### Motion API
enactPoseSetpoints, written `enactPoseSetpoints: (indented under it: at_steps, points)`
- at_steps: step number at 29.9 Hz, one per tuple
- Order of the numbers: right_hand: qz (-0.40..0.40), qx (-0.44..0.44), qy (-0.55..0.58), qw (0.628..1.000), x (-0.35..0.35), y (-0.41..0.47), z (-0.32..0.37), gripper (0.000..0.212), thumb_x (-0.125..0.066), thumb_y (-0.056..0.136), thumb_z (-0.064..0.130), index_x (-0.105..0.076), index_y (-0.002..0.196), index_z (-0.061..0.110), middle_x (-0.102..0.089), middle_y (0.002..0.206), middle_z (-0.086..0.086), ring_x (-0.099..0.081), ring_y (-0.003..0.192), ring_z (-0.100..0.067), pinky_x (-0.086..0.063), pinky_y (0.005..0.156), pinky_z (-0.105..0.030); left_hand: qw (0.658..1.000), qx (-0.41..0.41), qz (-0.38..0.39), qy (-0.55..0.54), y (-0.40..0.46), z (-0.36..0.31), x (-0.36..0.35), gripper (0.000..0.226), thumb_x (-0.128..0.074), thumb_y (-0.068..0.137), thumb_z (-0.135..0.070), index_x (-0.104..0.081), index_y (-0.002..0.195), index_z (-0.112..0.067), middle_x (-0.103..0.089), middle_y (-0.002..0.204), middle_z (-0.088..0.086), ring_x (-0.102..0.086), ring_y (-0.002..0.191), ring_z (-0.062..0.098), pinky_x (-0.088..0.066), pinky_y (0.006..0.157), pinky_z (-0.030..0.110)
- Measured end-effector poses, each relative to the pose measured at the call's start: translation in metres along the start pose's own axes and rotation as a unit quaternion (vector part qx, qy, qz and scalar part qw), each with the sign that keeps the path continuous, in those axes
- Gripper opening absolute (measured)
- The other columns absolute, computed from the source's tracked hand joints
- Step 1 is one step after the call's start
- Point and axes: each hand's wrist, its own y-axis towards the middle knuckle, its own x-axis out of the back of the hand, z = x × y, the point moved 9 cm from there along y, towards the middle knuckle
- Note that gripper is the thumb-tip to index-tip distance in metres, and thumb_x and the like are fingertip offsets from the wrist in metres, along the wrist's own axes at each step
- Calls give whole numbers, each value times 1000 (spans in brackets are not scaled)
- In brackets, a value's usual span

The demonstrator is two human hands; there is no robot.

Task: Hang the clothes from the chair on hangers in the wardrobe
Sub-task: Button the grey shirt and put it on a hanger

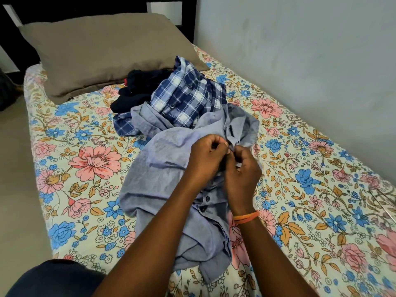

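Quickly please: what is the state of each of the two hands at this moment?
Left hand: closed, pinching the placket of the grey-blue shirt near the collar.
Right hand: closed, pinching the same shirt beside it.

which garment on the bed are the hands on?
The plain grey-blue button shirt, nearest the camera; both hands pinch its placket. The blue-white checked shirt and dark navy garment lie untouched.

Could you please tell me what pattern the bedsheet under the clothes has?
Floral: pink and blue flowers with orange leaves on the cream cotton bedsheet, seen in the head view.
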Motion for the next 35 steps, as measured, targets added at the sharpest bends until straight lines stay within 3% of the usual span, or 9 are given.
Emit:
enactPoseSetpoints:
  at_steps: [4,9,17,23,28,31,33,35]
  points:
    - [-22,-83,64,994,11,-8,-13,10,-64,95,10,-69,91,2,-64,77,6,-56,68,7,-42,64,-7,999,-18,45,20,-8,-8,-5,9,-63,90,-10,-67,82,-7,-64,68,-4,-56,57,3,-46,57,21]
    - [-29,-115,116,986,16,-15,-14,8,-66,93,3,-71,90,8,-64,75,11,-55,64,10,-44,61,-8,998,-11,53,13,-17,-6,-8,10,-62,89,-7,-65,79,-8,-60,63,-8,-51,47,-4,-38,51,12]
    - [-14,-141,131,981,14,-27,-19,11,-69,91,10,-76,100,10,-76,92,-4,-72,88,-17,-60,81,-37,999,0,40,10,-25,1,3,13,-61,89,-9,-66,77,-11,-63,64,-6,-58,57,7,-48,56,24]
    - [-15,-190,206,960,13,-32,-25,18,-67,89,2,-78,95,15,-77,86,-8,-72,86,-35,-60,80,-48,999,-2,40,25,-26,0,4,12,-62,90,-10,-68,80,-10,-66,71,-5,-61,62,6,-49,59,21]
    - [33,-192,210,958,14,-24,-29,10,-76,84,5,-78,93,6,-77,83,-10,-73,78,-28,-61,76,-46,995,-29,60,74,-27,-4,6,14,-61,92,-7,-68,80,-8,-68,73,0,-66,66,15,-55,64,31]
    - [48,-185,191,963,11,-23,-27,4,-76,84,6,-76,87,3,-74,75,-12,-69,65,-21,-61,66,-43,992,-35,59,109,-28,-3,5,15,-57,92,-6,-67,82,-2,-69,76,10,-67,66,22,-56,64,40]
    - [37,-179,169,969,10,-25,-26,2,-73,86,4,-75,85,3,-73,72,-11,-69,62,-20,-61,62,-41,995,-15,40,89,-31,3,7,12,-60,90,-7,-69,83,-5,-70,74,7,-68,63,23,-58,63,43]
    - [28,-173,146,974,7,-27,-28,4,-73,86,6,-76,85,7,-73,74,-8,-70,66,-23,-62,64,-49,999,12,19,49,-35,10,9,10,-65,89,-11,-71,82,-9,-71,73,2,-69,65,22,-60,64,45]
